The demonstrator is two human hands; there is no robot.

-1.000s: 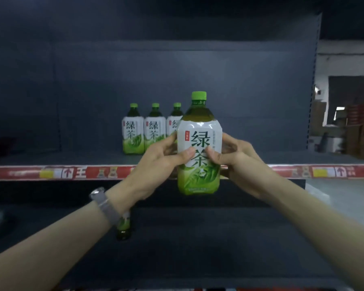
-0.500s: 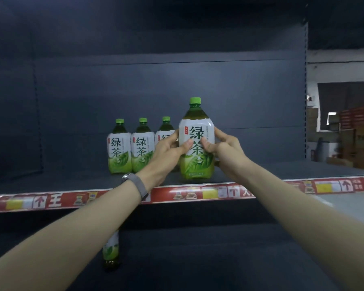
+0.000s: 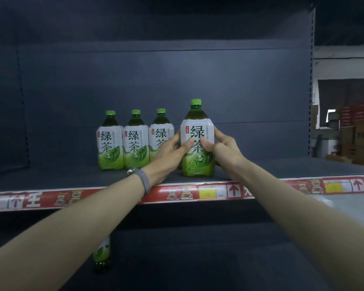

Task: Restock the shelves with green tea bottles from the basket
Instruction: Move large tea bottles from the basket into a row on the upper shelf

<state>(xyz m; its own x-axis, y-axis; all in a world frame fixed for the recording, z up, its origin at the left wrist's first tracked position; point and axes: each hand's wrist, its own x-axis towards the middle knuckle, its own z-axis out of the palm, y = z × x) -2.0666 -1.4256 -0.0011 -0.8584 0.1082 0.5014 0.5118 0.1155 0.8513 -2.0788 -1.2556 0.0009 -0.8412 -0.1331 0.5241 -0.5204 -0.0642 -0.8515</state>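
Four green tea bottles on one shelf (image 3: 303, 166) — a row of three bottles (image 3: 135, 141) and a fourth bottle (image 3: 198, 122) gripped in both hands.
Your left hand (image 3: 168, 152) wraps the fourth bottle from the left and your right hand (image 3: 223, 150) from the right, fingers (image 3: 185, 145) curled round the label with the thumbs meeting on its front. Its base appears to rest on the shelf near the front edge, just right of the row and forward of it. Slide it back until it lines up with the row, keep it upright with the label facing out, and let go only once it stands flat — mind your left knuckles, close to the nearest bottle. Each label reads 绿茶 in large dark-green characters; the small red tag beside them is unreadable. The red price strip (image 3: 198, 191) shows up-arrows and the character 王.
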